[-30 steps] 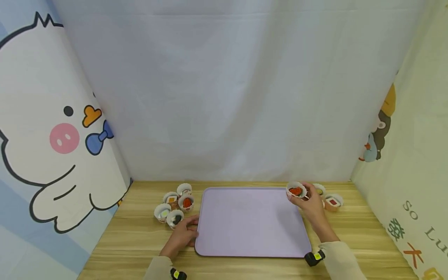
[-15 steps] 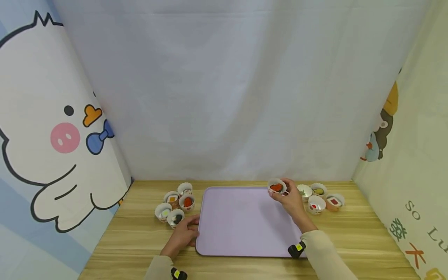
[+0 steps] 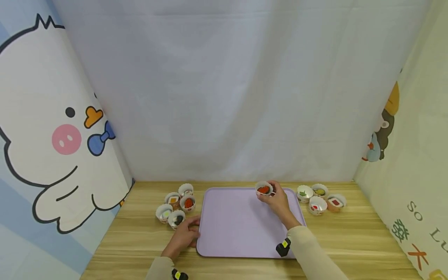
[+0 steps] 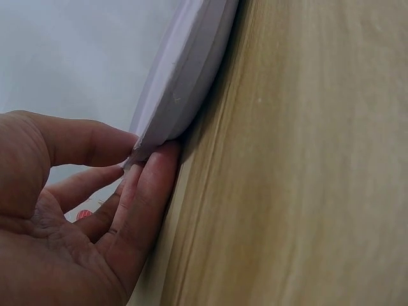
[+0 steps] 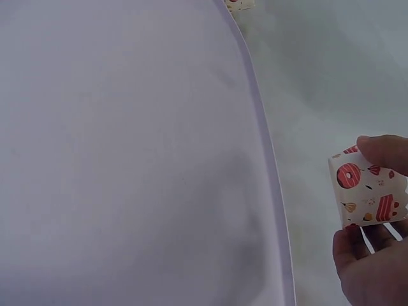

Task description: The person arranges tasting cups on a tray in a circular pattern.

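Note:
A lilac tray (image 3: 241, 225) lies on the wooden table. At its left edge my left hand (image 3: 184, 235) pinches the rim; the left wrist view shows the thumb above and fingers (image 4: 150, 197) tucked under the tray's edge. My right hand (image 3: 278, 200) holds a small white paper cup (image 3: 263, 189) over the tray's far part, to the right of its middle. Inside that cup is something red. In the right wrist view, the cup's wall (image 5: 370, 191) carries printed donuts and cakes, with thumb and fingers on opposite sides.
Left of the tray, several paper cups (image 3: 164, 213) with small coloured contents stand clustered close to my left hand. Right of it stands another group of paper cups (image 3: 317, 206). A white cloth (image 3: 224, 97) hangs behind the table, and printed cloths flank both sides.
My right hand has carried the cup leftward from near the tray's far right corner, uncovering the right-hand cups. My left hand stays at the tray's edge.

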### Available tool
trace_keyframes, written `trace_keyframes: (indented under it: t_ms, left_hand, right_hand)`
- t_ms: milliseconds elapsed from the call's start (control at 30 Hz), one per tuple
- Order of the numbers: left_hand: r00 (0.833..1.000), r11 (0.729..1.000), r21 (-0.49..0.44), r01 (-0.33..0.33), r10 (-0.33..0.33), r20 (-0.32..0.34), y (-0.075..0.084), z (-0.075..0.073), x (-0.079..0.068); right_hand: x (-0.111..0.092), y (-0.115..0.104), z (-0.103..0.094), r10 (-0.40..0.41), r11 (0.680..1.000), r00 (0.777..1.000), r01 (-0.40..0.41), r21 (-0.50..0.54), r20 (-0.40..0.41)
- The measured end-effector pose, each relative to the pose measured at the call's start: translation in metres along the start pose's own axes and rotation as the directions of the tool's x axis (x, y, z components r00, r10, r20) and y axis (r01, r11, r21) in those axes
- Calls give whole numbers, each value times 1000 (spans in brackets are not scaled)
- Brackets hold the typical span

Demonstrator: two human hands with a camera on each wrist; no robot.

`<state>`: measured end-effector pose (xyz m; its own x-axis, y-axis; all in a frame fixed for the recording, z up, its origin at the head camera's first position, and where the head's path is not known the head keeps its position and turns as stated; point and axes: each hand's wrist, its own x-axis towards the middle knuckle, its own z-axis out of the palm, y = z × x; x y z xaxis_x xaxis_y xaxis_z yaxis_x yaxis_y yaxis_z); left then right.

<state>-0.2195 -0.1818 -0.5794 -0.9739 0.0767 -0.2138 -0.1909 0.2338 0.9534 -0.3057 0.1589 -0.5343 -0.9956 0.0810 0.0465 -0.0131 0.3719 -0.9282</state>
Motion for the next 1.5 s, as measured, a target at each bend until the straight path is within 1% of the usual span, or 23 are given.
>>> trace_keyframes:
  t_ms: [200,500,667,933,1067,1200,1300,1367,1500]
  left_hand:
    - [1000,1000,-3,-6,6,3,3,-1,-1]
    - [1000,1000,-1,-14,14,20,2,0,-1]
    - [999,1000,-7,-25,25,27,1,-1,1]
    - [999,1000,-3,-21,21,32,1,-2,0]
    - [999,1000,6,-23,23,34,1,-2,-1]
    - [998,999,9,-40,40,41,0,-3,1]
    - [998,999,4,-37,37,49,-1,-2,2]
    - [998,1000,-2,-30,30,50,-2,-2,2]
    - [998,1000,-8,-29,29,52,-4,-2,2]
  right_hand:
    - [6,1,16,8,1000,1000,-7,-10,4]
    - [16,18,35,-2,999,1000,2,-32,-5]
    - [20,23,43,1,999,1000,-1,-33,-5]
    - [22,17,51,11,999,1000,-11,-41,8]
    - [25,15,56,1,999,1000,0,-46,17]
    - [27,16,60,-1,999,1000,2,-39,15]
    - [25,19,61,-14,1000,1000,14,-20,2]
    - [23,21,62,-47,999,999,47,-24,-10]
    - [23,23,63,-37,999,999,37,-14,9]
